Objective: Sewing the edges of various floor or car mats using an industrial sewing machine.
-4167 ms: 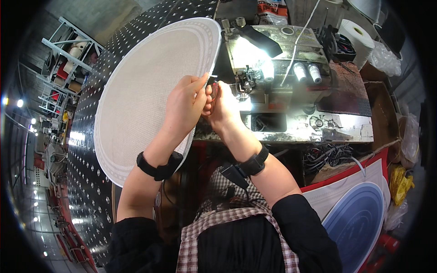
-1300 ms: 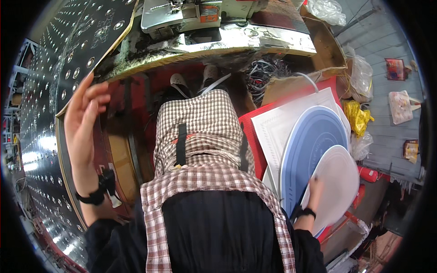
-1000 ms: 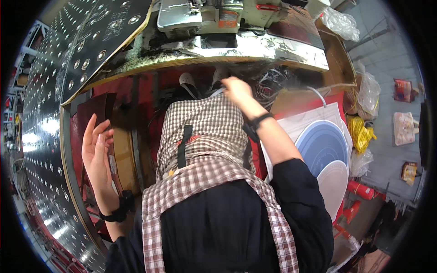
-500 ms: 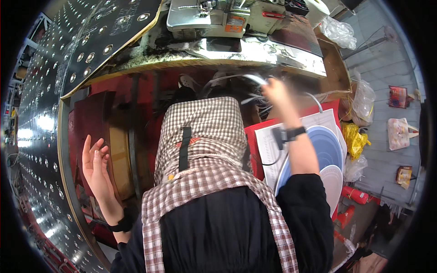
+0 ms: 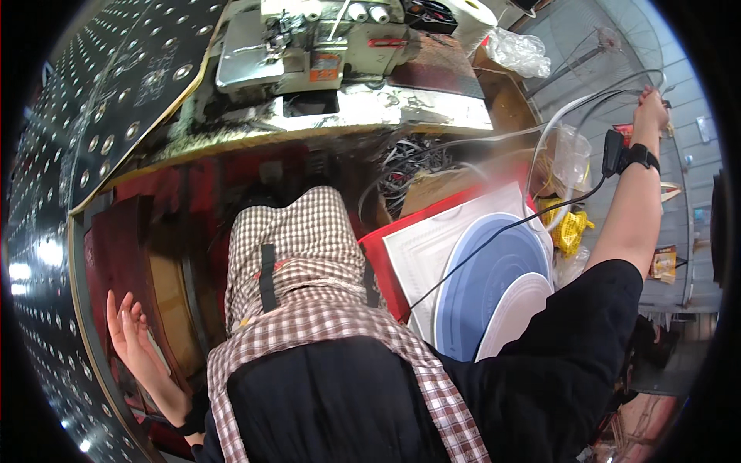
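My right hand [image 5: 651, 112] is stretched out to the far right, its fingers closed around long thin strips. A white strip [image 5: 546, 143] and darker ones hang from it in wide loops. They trail back toward a tangled heap of grey and white strips [image 5: 417, 163] below the table's front edge. Low on the left, my left hand [image 5: 130, 328] is raised with its fingers apart, holding nothing. It is nearest to a dark red panel [image 5: 120, 255].
A sewing machine [image 5: 309, 54] stands on the worn table. Blue oval pieces [image 5: 482, 270] and white sheets lie on a red surface at my right. A black cable [image 5: 502, 231] runs from my right wrist across them. Plastic bags [image 5: 519, 52] and a yellow bag [image 5: 567, 230] are beyond.
My right hand has swung from above the heap out to the far right, drawing the strips into long loops. My left hand stays open. The whole view has shifted.
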{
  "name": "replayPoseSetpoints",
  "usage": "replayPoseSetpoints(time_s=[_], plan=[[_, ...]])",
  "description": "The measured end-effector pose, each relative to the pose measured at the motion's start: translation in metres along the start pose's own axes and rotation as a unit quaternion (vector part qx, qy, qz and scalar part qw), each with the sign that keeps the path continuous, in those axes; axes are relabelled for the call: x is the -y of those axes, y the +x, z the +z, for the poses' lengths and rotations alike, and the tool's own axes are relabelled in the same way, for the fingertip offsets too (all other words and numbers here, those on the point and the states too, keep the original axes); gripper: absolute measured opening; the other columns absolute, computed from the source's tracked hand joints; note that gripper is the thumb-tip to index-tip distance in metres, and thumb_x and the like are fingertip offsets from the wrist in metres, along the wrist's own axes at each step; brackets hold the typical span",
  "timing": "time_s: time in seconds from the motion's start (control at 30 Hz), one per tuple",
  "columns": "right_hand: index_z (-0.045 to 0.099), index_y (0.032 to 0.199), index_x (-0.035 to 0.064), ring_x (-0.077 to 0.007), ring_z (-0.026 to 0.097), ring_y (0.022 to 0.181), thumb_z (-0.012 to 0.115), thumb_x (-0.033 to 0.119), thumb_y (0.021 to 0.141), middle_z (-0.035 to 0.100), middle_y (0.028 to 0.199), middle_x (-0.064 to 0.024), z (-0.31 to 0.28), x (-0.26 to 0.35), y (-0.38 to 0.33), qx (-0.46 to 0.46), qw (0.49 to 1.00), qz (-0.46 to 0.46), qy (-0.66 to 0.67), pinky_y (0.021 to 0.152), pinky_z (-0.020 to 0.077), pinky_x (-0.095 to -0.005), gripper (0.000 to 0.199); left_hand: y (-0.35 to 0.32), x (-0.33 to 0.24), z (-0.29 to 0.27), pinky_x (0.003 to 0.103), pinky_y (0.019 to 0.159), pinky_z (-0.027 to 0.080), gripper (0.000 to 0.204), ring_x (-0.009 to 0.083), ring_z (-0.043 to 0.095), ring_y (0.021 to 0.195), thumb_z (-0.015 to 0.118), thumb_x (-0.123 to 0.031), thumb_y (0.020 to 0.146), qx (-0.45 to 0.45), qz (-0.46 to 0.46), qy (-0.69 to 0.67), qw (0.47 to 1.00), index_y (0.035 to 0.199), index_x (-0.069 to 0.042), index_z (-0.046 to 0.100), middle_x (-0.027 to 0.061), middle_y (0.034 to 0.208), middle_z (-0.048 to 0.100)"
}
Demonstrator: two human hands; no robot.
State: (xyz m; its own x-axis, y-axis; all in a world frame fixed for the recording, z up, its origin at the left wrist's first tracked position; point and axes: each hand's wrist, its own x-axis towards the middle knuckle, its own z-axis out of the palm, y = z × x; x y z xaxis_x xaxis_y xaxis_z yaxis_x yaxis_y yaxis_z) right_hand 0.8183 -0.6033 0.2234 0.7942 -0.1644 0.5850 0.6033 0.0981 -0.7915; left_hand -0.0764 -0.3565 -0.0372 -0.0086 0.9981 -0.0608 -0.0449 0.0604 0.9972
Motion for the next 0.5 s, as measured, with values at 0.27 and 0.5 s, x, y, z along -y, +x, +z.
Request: replayPoseSetpoints(time_s=[0.27,0.5], plan=[[0.046,0.084,-0.0001,-0.0177,0.058,0.051,0.058,0.008,0.081,0.064,0.070,-0.0131,0.109,0.009,0.068,-0.053,0.992,-0.088,-0.076,0.044,0.0460,-0.0261,0.014,0.076,-0.033,0.083,0.023,0.085,0.039,0.041,0.0083,0.050,0.096,0.047,-0.017,0.094,0.011,-0.087,0.044,0.995,0.132,-0.007,0.039,0.0077,0.117,0.052],[0.052,0.081,0.0018,-0.0182,0.057,0.054,0.056,0.013,0.080,0.061,0.067,-0.0096,0.132,-0.054,0.115,-0.104,0.991,0.022,-0.083,0.045,0.0444,-0.0292,0.012,0.137,-0.116,0.171,0.022,0.083,0.039,0.040,0.0079,0.050,0.092,0.048,-0.015,0.092,0.032,-0.131,0.059,0.989,0.131,-0.008,0.041,0.0065,0.113,0.054]])
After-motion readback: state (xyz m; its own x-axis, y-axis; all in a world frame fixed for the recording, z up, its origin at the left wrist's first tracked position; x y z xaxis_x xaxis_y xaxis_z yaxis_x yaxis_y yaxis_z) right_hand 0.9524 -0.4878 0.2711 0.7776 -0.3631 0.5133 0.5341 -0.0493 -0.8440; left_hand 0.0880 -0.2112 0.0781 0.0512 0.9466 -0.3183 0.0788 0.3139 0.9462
